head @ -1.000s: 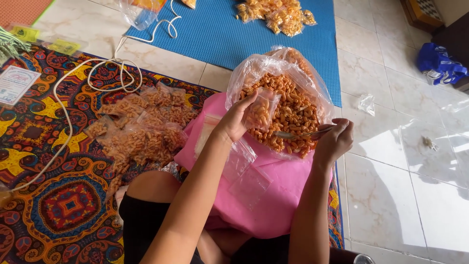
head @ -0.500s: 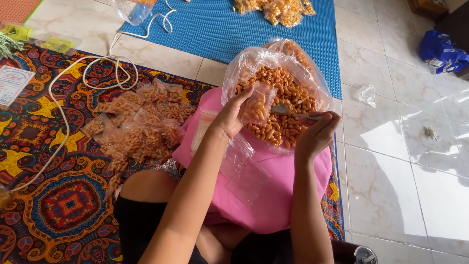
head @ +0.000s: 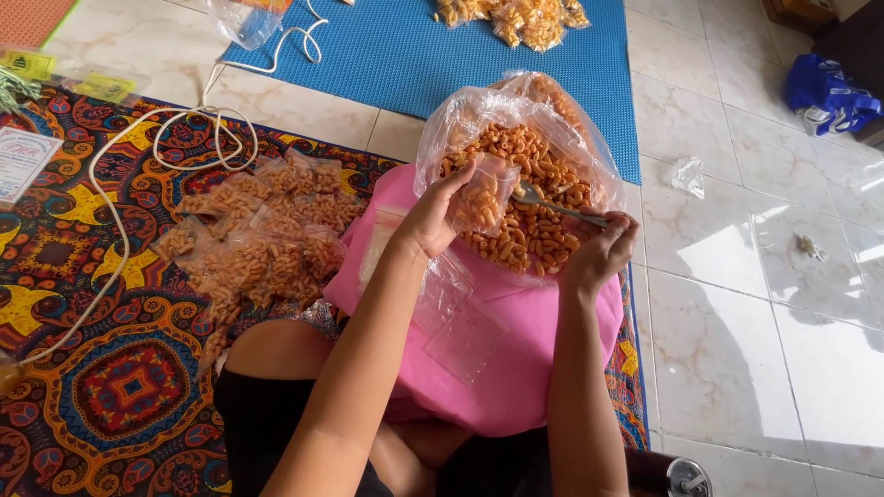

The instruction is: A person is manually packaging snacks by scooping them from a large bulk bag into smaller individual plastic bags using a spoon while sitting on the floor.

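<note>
Head view, listed from the lap outward. Pink cloth (head: 525, 368): spread over the knees, with empty clear pouches (head: 460, 322) lying flat on it. Left hand (head: 431, 221): fingers pinched shut on the mouth of a small clear pouch (head: 483, 198), held upright, part full of orange macaroni-shaped snacks; the pouch hangs just beyond the fingertips, over the near side of the large clear bag (head: 516, 138). Right hand (head: 603, 253): fingers curled closed around the handle of a metal spoon (head: 552, 204). Change since half a second ago: the spoon bowl has swung up and left from its flat, buried position and now sits at the pouch's right edge, touching or nearly so; the hand has dropped slightly. Judged: a scoop is at the pouch mouth, mid-fill. Large bag: open, resting on the cloth's far edge, heaped with the same snacks. Left of it, on the patterned mat (head: 110, 368): a pile of filled pouches (head: 262, 230). Farther: white cord (head: 166, 138), blue mat (head: 414, 55) with more yellow-orange packets (head: 516, 18).
</note>
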